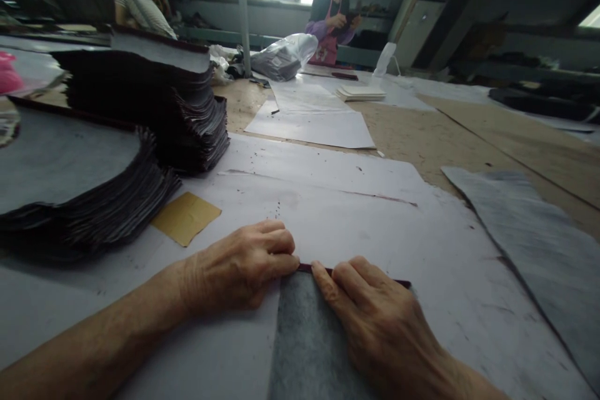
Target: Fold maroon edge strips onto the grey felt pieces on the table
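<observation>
A grey sheet (pixel 304 337) with a narrow dark red edge strip lies on the white paper (pixel 356 225) at the bottom centre. My left hand (pixel 248 262) has its fingers curled and closed on the left end of that edge. Just to the right, my right hand (pixel 375 306) presses on the same edge, its index finger pointing along it and the other fingers bent together. Between the two hands a short piece of the red strip shows. The right end of the strip sticks out past my right knuckles.
Two tall stacks of dark sheets (pixel 150 106) (pixel 70 181) stand at the left, beside a yellow square (pixel 187 219). Another grey sheet (pixel 525 231) lies at the right. Further back are a plastic bag (pixel 285 56), a pole (pixel 244 12) and a person (pixel 330 25) holding something dark.
</observation>
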`<state>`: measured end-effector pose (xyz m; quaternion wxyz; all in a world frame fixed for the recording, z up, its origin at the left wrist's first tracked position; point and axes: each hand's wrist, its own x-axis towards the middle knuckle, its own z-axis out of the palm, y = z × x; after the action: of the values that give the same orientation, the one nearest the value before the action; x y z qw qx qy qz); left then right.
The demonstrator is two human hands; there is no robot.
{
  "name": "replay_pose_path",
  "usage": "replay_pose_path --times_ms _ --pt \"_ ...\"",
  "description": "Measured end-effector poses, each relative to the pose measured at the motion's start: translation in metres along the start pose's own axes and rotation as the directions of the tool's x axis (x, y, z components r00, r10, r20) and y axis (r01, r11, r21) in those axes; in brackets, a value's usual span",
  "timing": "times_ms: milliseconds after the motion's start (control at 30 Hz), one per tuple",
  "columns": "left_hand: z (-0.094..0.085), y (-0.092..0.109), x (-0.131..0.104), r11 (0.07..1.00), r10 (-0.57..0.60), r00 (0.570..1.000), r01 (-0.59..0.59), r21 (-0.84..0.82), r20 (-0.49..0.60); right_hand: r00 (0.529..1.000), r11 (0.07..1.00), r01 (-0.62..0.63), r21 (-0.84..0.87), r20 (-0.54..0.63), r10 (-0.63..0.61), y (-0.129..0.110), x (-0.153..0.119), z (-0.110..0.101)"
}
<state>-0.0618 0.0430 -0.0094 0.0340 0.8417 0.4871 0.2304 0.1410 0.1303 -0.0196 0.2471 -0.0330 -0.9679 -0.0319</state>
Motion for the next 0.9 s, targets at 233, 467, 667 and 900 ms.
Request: replay_pose_path --times_ms 233,467,667,900 --pt "0.005 0.004 0.002 0.995 0.050 0.998 -0.053 0.080 0.035 0.995 0.998 -0.049 0.027 0.088 0.047 0.000 0.008 -0.003" --pt "-0.009 -0.002 -0.001 0.998 0.034 0.999 -0.033 0.048 -0.020 0.994 1.000 0.026 -0.003 0.108 -0.026 -0.003 0.012 0.002" --pt "-0.027 0.002 -0.003 0.926 -0.188 0.954 0.251 -0.281 0.232 0.999 0.996 0.011 0.090 0.036 -0.015 0.004 0.006 0.005" --pt "-0.028 0.006 0.000 0.931 -0.218 0.915 0.299 -0.209 0.340 0.991 0.971 -0.100 0.217 0.105 0.079 0.011 0.014 0.007"
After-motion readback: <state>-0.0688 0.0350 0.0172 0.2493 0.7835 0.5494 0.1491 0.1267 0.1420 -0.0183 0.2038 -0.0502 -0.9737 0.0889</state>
